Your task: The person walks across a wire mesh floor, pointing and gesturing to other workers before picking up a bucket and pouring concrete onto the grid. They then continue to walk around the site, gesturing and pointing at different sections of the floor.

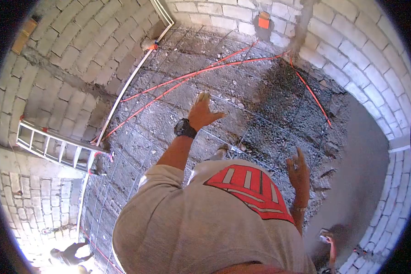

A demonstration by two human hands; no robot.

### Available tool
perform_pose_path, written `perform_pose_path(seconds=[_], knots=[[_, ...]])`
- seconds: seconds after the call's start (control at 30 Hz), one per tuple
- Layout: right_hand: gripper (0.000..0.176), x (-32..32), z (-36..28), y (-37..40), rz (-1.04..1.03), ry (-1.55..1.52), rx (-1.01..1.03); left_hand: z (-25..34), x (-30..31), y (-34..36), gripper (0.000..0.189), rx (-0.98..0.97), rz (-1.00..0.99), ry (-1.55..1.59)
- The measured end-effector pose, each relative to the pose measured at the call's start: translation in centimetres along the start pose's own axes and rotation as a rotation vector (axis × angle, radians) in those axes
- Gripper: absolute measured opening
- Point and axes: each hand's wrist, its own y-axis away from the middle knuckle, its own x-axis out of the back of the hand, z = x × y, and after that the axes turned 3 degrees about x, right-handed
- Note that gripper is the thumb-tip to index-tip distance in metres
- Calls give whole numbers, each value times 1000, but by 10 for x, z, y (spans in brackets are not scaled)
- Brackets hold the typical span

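Note:
My left hand (204, 113), a black watch (184, 128) on its wrist, is stretched out over the gravel floor with fingers extended and thumb apart. It holds nothing. My right hand (298, 171), with a thin bracelet at the wrist, is raised at the right, its fingers apart and nothing in them. Below both hands, thin steel mesh bars (235, 148) cross the rough ground. Dark gravel (278, 109) lies between and beyond the hands. To the right of my right hand spreads smooth wet concrete (363, 160).
Orange conduits (205, 69) cross the floor towards the far block wall (342, 45). A ladder (55, 146) is at the left. Another person (71, 255) is at lower left. At lower right, another person's hand (328, 238) holds something pale over the concrete.

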Motion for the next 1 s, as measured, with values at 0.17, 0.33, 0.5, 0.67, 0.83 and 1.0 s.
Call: perform_pose_path(seconds=[0.17,0.33,0.5,0.67,0.83,1.0], knots=[[57,3,-5,4,-3,36,-34,-74,-45,31,100,238,-333,29],[56,-6,8,9,35,-13,-12,-177,-101,101,74,248,-654,-149],[55,-13,9,8,25,-28,22,-221,-108,153,46,105,-872,-531],[43,-17,2,1,-16,11,48,-236,-123,155,77,673,-779,-210],[21,-22,3,-11,-9,84,65,-209,-117,135,92,660,-618,-70],[18,-15,-3,-13,34,-18,-25,-207,-130,124,76,568,-552,-207]])
